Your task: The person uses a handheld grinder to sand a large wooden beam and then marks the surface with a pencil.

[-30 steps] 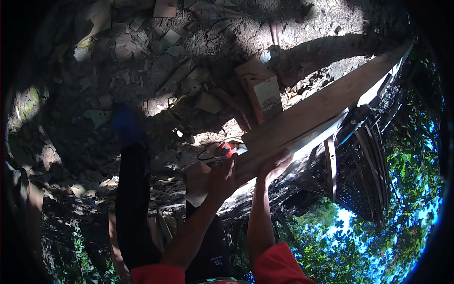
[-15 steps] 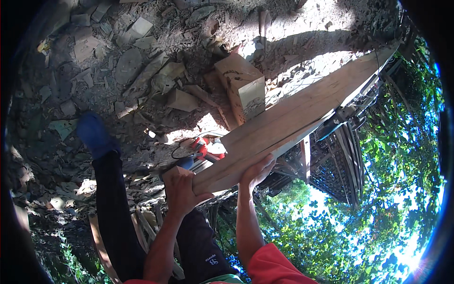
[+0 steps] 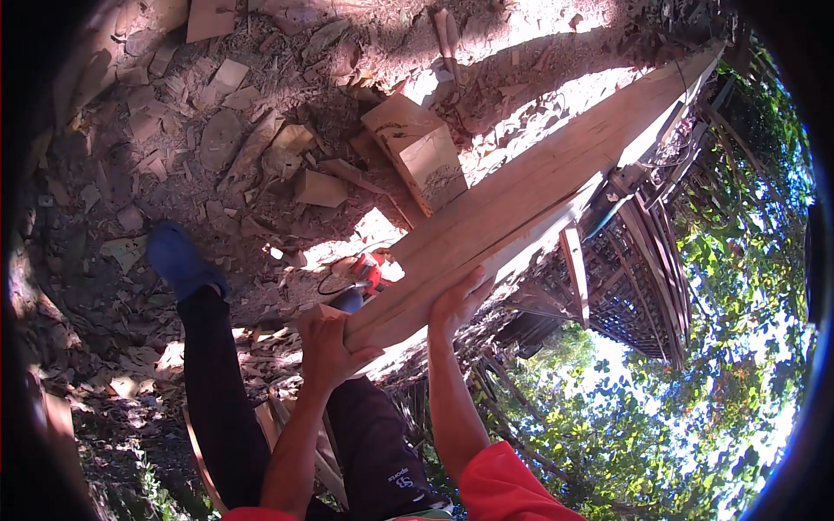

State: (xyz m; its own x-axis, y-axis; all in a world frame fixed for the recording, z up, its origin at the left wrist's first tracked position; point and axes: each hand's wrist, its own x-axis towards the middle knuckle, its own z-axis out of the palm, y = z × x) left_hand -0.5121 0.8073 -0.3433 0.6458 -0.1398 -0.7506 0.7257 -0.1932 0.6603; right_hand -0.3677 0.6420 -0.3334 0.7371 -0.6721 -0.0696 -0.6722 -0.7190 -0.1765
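A long, thick wooden beam (image 3: 530, 187) slants from my hands up to the far right. At its near end my left hand (image 3: 327, 347) is closed round the corner, thumb along the end face. My right hand (image 3: 456, 304) grips the beam's right side a little farther along, its fingers pressed on the edge. Under the beam's left side rests a squared wood block (image 3: 417, 152). A red power tool (image 3: 373, 272) lies on the ground just left of the beam, partly hidden by it.
Wood chips and offcuts (image 3: 321, 187) litter the ground at left. My left foot wears a blue shoe (image 3: 178, 260). A woven slatted structure (image 3: 634, 269) and leafy plants (image 3: 695, 417) stand at right. A thin wood strip (image 3: 575, 269) juts out beside the beam.
The beam and both hands have shifted slightly left in the picture, as has the block. My grip on the beam stays about the same.
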